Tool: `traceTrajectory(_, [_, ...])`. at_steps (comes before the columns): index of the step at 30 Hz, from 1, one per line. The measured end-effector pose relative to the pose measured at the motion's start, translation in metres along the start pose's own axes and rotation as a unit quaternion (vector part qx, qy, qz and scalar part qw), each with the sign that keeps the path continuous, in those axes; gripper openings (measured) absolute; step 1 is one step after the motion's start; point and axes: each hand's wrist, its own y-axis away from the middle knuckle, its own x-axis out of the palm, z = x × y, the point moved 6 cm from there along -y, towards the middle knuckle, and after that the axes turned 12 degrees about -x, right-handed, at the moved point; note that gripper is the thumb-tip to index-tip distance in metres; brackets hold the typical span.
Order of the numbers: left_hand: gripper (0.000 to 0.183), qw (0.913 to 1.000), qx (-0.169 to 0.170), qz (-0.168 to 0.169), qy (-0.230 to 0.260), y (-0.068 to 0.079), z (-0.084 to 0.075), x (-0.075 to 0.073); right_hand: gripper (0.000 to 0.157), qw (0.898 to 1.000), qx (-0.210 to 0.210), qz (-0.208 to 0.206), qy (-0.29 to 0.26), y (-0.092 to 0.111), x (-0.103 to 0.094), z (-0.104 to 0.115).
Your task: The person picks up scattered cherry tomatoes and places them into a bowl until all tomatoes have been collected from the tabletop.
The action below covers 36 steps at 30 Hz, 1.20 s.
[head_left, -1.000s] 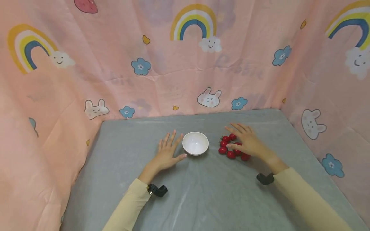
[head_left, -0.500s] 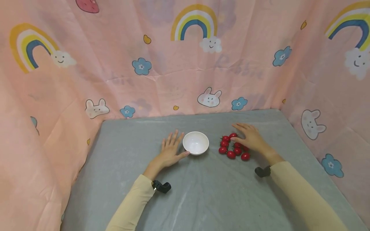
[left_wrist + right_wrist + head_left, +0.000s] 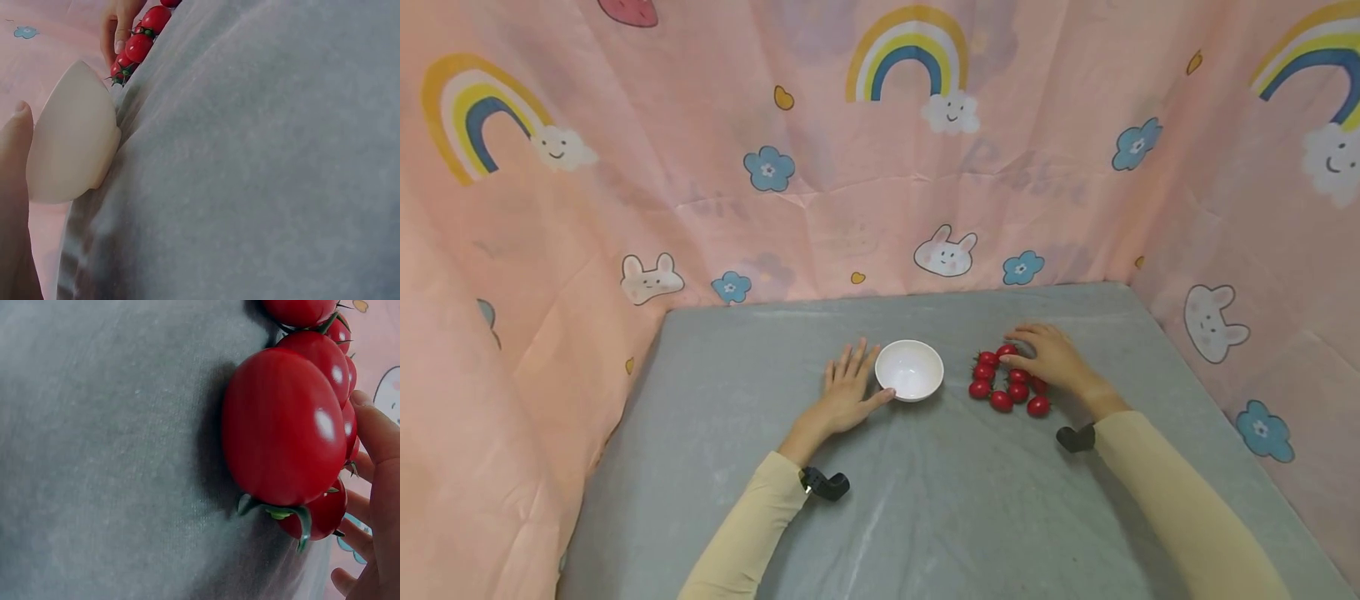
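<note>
A white bowl [image 3: 909,371] stands upright on the grey cloth. My left hand [image 3: 841,402] lies along its left side with fairly straight fingers, the thumb tip at the near rim; the left wrist view shows that thumb [image 3: 17,134] beside the bowl wall [image 3: 75,137]. To the right, several red cherry tomatoes [image 3: 1001,401] with green stems form a loose cluster. My right hand [image 3: 1051,360] reaches over the far right of it, thumb and bent fingers around the rearmost tomato [image 3: 1006,351]. In the right wrist view, a large tomato [image 3: 284,428] partly hides the fingers' contact.
Grey cloth [image 3: 925,517] covers the table. A pink printed curtain [image 3: 820,225] encloses its back and sides. Small black cameras [image 3: 826,484] are worn on both wrists.
My left hand has moved right, its thumb coming to the bowl's rim. The right hand has shifted back and right over the tomatoes, and its fingers have drawn closer to the rearmost one.
</note>
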Motion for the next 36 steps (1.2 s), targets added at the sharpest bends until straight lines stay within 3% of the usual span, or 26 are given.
traceTrajectory(19, [0.091,0.9999,-0.004,0.004,0.016,0.0003,-0.0021,0.0007,0.044,1.000,0.003,0.005,0.000,-0.0004,0.0033,-0.0064])
traceTrajectory(36, [0.089,0.9998,-0.008,0.007,0.018,0.0013,-0.0018,0.0010,0.042,1.000,-0.006,-0.016,0.003,0.0017,-0.0003,-0.0079])
